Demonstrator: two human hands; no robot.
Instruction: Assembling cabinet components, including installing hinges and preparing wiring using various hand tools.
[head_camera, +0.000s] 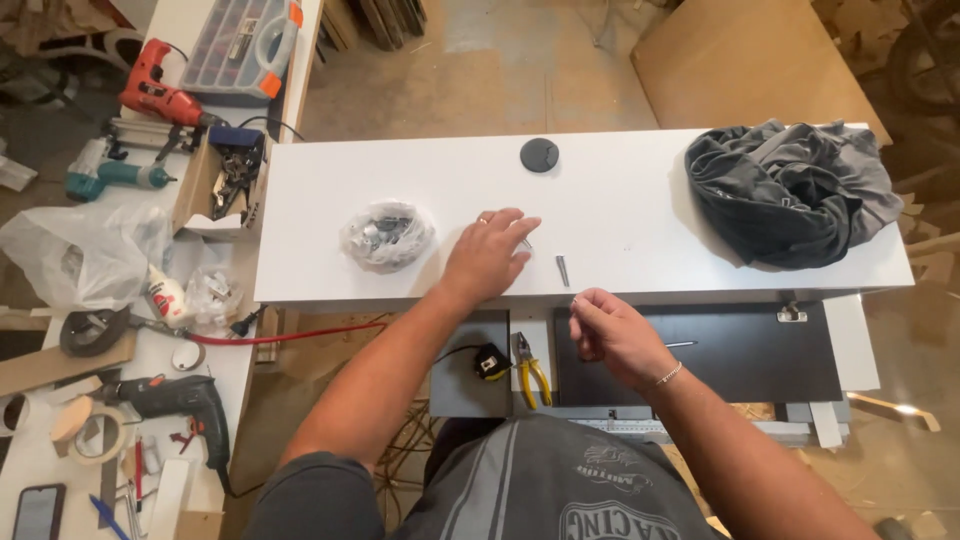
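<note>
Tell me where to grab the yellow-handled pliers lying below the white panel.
Take the yellow-handled pliers by the two yellow handles, coming from the near side. The handles point toward the person, slightly spread, and the metal nose points away toward the white panel.

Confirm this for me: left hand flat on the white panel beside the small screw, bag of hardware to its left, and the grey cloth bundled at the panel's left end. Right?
Not quite. In the head view the grey cloth is bundled at the right end of the white panel, not the left. The rest holds: left hand on the panel beside the small screw, bag of hardware to its left.
</note>
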